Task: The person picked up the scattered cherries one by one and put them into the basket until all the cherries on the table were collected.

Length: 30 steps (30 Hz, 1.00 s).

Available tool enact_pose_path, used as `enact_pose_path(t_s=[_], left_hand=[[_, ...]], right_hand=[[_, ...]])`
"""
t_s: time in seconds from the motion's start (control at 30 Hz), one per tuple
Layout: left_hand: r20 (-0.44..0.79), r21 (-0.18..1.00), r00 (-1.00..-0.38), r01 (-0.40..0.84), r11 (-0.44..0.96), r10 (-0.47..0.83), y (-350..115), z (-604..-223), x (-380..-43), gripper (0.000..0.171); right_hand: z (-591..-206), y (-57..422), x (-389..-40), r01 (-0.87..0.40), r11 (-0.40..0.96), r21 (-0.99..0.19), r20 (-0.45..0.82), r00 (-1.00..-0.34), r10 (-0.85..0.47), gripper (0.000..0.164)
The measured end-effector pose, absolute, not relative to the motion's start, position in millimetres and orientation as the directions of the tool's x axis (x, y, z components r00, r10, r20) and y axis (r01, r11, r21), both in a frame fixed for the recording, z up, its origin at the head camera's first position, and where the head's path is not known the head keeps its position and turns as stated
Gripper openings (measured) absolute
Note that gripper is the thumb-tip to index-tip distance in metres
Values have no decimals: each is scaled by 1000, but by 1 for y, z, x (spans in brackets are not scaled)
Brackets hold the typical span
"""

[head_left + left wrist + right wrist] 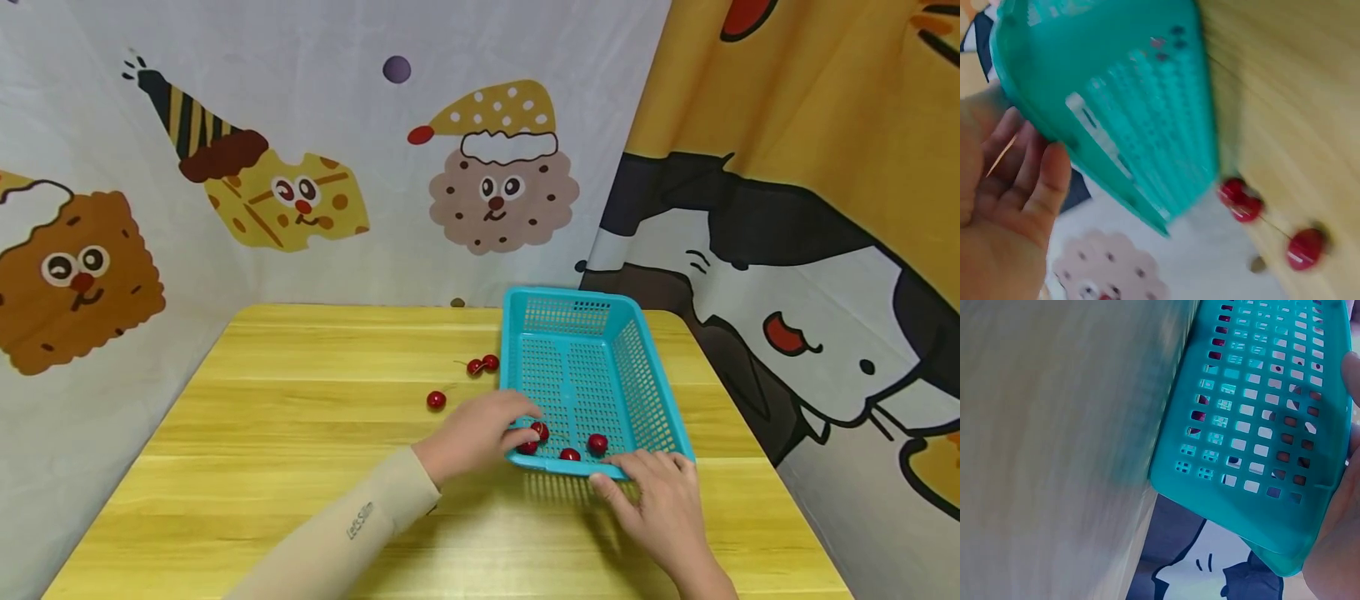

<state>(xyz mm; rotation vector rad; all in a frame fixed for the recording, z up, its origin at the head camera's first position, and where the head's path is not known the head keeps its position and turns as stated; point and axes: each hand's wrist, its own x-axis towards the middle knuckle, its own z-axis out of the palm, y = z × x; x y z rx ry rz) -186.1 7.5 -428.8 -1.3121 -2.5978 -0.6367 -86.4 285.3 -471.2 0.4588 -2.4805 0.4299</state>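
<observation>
One blue plastic basket (645,383), its walls and floor perforated, stands on the wooden tabletop (285,400). Seven red cherries (597,443) are visible: four inside the basket, towards its near wall, and three outside, to its left. Of the inner four, two lie together at the basket's near left corner and two farther right along the near wall. Of the outer three, a close pair (491,362) lies just beside the basket's left wall, and a single cherry (436,401) lies farther left of it. Left hand (476,429) — reaches over the basket's near left corner, fingertips at the two cherries there; whether this grip pinches one or has none cannot be told. Right hand (660,500) — its grip holds the basket's near rim at the right corner. Behind the basket hangs one white printed cloth (300,50)
</observation>
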Motion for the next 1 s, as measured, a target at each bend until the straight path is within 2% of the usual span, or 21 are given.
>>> enact_pose_path(t_s=[0.1, 0.17, 0.23, 0.33, 0.53, 0.87, 1.0], left_hand=[[390, 319, -670, 742, 590, 631, -21, -436, -194, 33], [387, 299, -730, 677, 672, 563, -38, -442, -201, 40], [344, 274, -786, 607, 746, 513, -52, -448, -208, 49], [255, 229, -826, 556, 799, 502, -66, -459, -215, 59], [153, 189, -834, 551, 813, 530, -75, -478, -223, 57], [127, 151, -807, 591, 792, 577, -72, -489, -228, 47], [142, 171, -805, 593, 786, 576, -72, -491, -228, 42]], right_hand=[[-471, 285, -87, -418, 886, -203, 597, -770, -226, 32], [-470, 286, -86, -415, 886, -208, 599, -770, -220, 32], [-470, 287, -86, -408, 888, -214, 598, -773, -211, 31], [-470, 288, -86, -399, 892, -213, 592, -779, -207, 33], [-473, 286, -86, -413, 888, -203, 591, -774, -226, 34], [-474, 285, -87, -424, 882, -204, 607, -762, -226, 34], [-474, 286, -87, -414, 886, -209, 592, -774, -222, 33]])
